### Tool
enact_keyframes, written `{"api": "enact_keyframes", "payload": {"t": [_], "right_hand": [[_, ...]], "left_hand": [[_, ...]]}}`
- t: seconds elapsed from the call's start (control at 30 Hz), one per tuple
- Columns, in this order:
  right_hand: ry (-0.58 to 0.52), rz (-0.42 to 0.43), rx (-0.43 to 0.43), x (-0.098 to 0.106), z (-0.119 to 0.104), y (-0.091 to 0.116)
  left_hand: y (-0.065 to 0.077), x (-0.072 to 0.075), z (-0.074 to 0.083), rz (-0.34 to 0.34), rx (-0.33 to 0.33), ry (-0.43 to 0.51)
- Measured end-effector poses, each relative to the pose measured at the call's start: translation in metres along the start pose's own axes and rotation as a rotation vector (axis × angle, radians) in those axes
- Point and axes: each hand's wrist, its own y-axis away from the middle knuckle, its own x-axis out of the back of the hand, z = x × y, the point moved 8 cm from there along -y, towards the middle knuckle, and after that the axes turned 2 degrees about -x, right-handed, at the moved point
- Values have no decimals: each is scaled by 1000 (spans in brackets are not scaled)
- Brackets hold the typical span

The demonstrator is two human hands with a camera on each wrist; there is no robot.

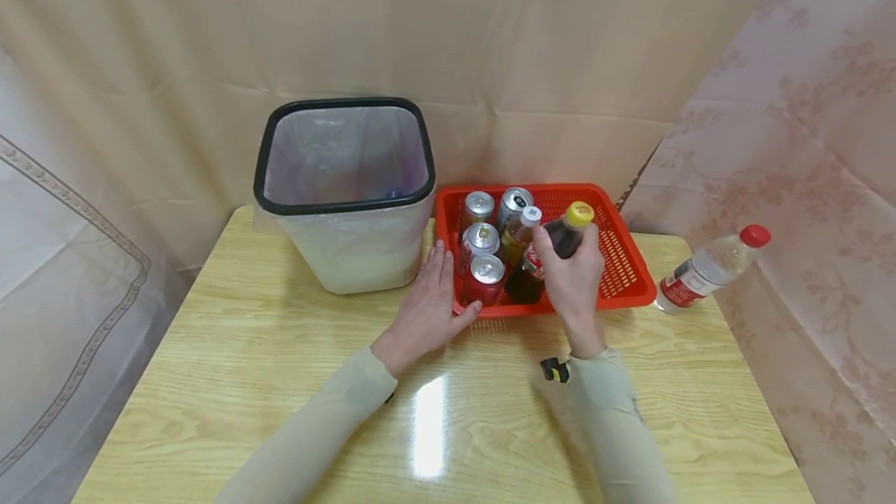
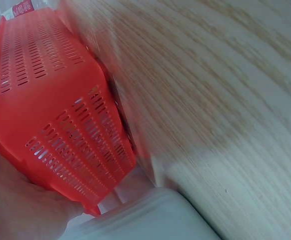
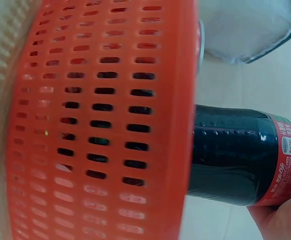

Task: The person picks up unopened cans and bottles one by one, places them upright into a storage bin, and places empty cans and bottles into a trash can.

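Observation:
My right hand (image 1: 575, 282) grips a dark cola bottle (image 3: 230, 155) round its red label; its yellow cap (image 1: 579, 214) shows above the fingers. The bottle leans to the right in the head view, and its lower part is inside the red plastic basket (image 1: 633, 282). At the basket's front left corner, my left hand (image 1: 427, 309) rests along the rim with straight fingers, the thumb out on the front edge. Beside the cola stand a white-capped bottle of amber drink (image 1: 519, 235), a red can (image 1: 484, 278) and several other cans.
A bin (image 1: 364, 259) with a black rim and clear liner stands left of the basket. To its right, a clear bottle (image 1: 707, 271) with a red cap stands near the table's right edge. Curtains (image 1: 532, 76) hang behind the wooden table (image 1: 280, 379).

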Motion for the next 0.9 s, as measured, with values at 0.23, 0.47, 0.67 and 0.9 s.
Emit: {"api": "enact_keyframes", "payload": {"t": [0.23,0.47,0.67,0.9], "right_hand": [[27,-14,-20,-8,8,1],[40,-10,-19,-12,14,2],[59,-25,-47,-17,20,2],[88,-24,-60,-22,24,4]], "left_hand": [[0,1,0,28,-11,2],[0,1,1,2,1,29],[0,0,0,-7,5,15],[1,-1,-1,-12,4,2]]}}
